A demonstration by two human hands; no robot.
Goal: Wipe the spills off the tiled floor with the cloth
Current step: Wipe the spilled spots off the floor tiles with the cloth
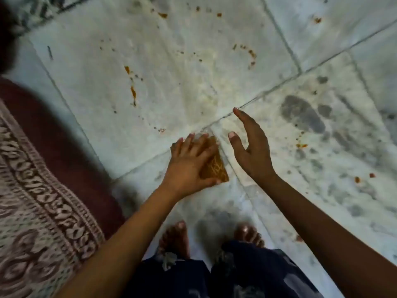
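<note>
A small folded orange-brown cloth (216, 168) lies on the pale tiled floor (171, 61) where the tile seams cross. My left hand (190, 164) lies flat over it, fingers spread and straight, the thumb along the cloth's near edge. My right hand (250, 149) hovers just right of the cloth with fingers straight, holding nothing. Orange spill specks (133, 91) dot the tile beyond the hands, with more spill crumbs (251, 53) farther back and spill bits (300, 145) to the right.
A patterned maroon and cream rug (38, 201) covers the left side, its edge close to my left arm. My bare feet (178, 235) stand just below the hands. Dark smudges (303, 112) mark the tile at right.
</note>
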